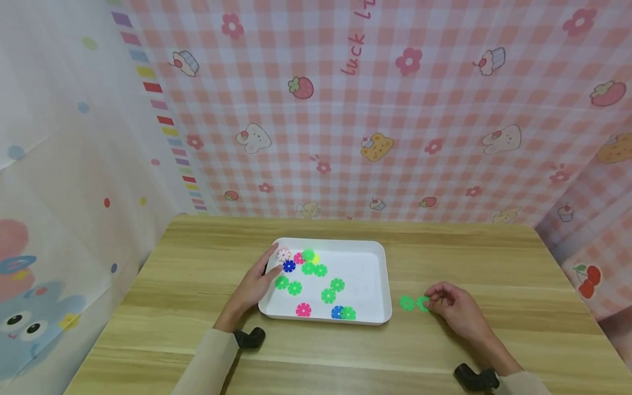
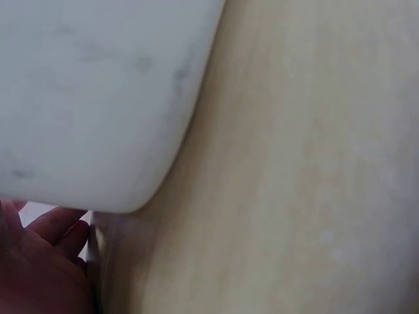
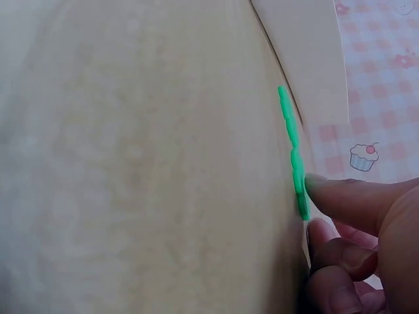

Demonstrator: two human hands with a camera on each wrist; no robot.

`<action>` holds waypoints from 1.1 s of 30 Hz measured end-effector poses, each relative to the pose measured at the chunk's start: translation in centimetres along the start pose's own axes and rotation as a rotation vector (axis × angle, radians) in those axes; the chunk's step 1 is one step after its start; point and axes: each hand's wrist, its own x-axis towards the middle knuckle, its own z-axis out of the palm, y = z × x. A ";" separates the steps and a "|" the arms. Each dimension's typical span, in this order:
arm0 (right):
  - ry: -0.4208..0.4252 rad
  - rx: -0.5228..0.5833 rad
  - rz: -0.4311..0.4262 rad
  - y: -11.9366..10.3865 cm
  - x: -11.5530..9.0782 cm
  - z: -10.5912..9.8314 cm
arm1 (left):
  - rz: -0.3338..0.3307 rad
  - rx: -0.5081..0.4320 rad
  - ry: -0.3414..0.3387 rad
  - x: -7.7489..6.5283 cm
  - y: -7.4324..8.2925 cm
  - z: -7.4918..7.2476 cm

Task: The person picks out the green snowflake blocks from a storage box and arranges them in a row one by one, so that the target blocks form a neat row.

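Note:
On the wooden table stands a white tray point(image 1: 365, 285) holding several notched plastic snowflake discs, many green, others pink, blue, yellow and white. My left hand point(image 1: 257, 282) grips the tray's left side, thumb over the rim; in the left wrist view its fingers lie by the tray's outer wall point(image 2: 98, 118). To the right of the tray, two green snowflake discs point(image 1: 407, 303) lie side by side at the table surface. My right hand point(image 1: 456, 307) pinches the right one point(image 3: 300, 183) at its edge between thumb and fingers. The fingertips are partly hidden in the head view.
The wooden table point(image 1: 321, 356) reaches back to a pink checked cloth point(image 1: 336, 137) hanging behind it. A patterned white cloth point(image 1: 74, 164) hangs on the left. Inside the tray, a pink disc point(image 1: 303, 310) lies near the front wall, left of an overlapping blue and green pair.

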 end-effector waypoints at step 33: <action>-0.143 0.087 -0.109 -9.1 4.6 4.7 | 0.008 0.003 0.016 0.2 -0.8 0.1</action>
